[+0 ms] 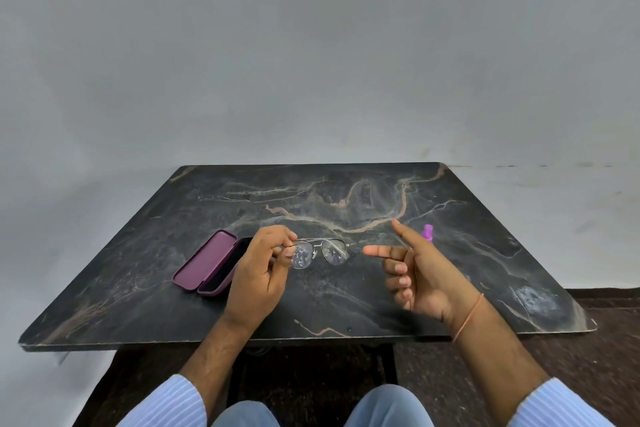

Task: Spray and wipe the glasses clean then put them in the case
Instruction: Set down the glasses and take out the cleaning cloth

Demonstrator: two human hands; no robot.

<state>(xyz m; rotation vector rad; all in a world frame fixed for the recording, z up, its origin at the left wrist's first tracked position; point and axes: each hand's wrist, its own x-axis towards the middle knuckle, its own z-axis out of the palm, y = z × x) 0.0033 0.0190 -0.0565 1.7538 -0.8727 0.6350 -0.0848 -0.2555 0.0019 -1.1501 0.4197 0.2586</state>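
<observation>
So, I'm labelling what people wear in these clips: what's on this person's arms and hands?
Both forearms are bare, with light blue, finely striped sleeves pushed up toward the elbows. The right hand has a thin orange thread band around its wrist. The left hand shows nothing on its wrist. No rings, watch or gloves are visible on either.

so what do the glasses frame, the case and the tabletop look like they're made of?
Glasses: thin silver frame, looks like metal wire; clear lenses carry droplets, glass or plastic can't be told.
Case: lying open, matte purple shell, looks rigid, probably plastic or a leatherette cover; the lining is too dark to judge.
Table: black, slightly glossy top with tan and white veins; reads as marble or a marble-print laminate, and the thin edge hints at laminate.
</observation>
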